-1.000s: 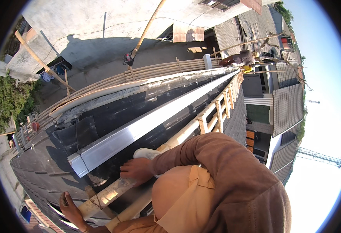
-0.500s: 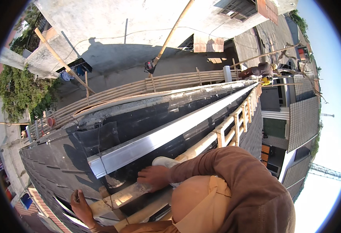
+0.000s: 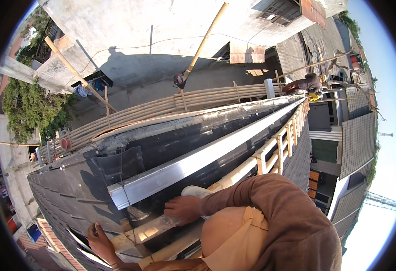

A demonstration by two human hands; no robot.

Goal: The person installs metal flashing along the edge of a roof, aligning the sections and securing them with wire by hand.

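My left hand (image 3: 101, 241) is beside the near end of a thick bamboo pole (image 3: 146, 232), fingers raised and apart, with nothing clearly visible in them. Over the same pole lies my right hand (image 3: 182, 209), fingers curved down around its upper side; their tips are partly hidden. A brown sleeve covers the right arm, which bends in from the lower right. Just beyond my hands a long, shiny silver metal channel (image 3: 171, 175) stretches away to the far right. A thin dark wire (image 3: 124, 185) crosses its near end and runs down toward the pole.
Dark roof tiles (image 3: 67, 198) slope away on the left. A bamboo ladder-like frame (image 3: 274, 153) continues along the roof at right. Beyond the roof edge are bamboo rails (image 3: 162, 107) and a pale wall (image 3: 130, 27). Another person (image 3: 308, 83) crouches at the far end.
The whole view has shifted slightly, so the scene sits a little farther right and lower. Both hands keep nearly the same places by the bamboo pole.
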